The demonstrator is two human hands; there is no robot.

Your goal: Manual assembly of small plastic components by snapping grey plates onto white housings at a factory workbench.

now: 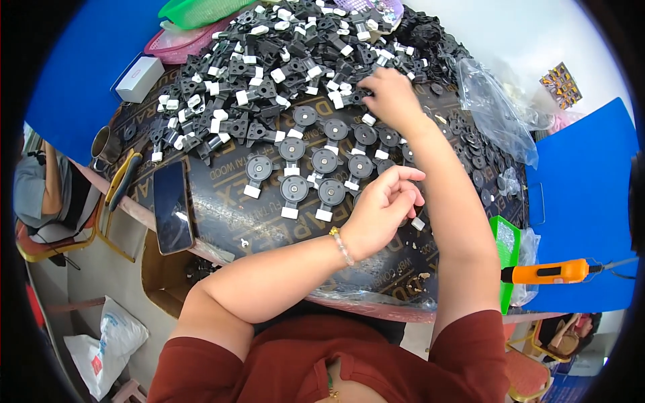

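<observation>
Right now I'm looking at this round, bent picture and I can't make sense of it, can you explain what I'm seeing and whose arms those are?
It is one picture from a wide fisheye camera worn on a person's head, looking down, so straight edges bend. The arms are that person's own. No machine works here, only two bare hands. The left hand, with a bead bracelet, is curled near a small white piece; whether its grip holds anything is hidden. The right hand reaches into a pile of black and white plastic parts on a dark board. Rows of round black parts lie in front. A phone lies at left, an orange electric screwdriver at right.
</observation>
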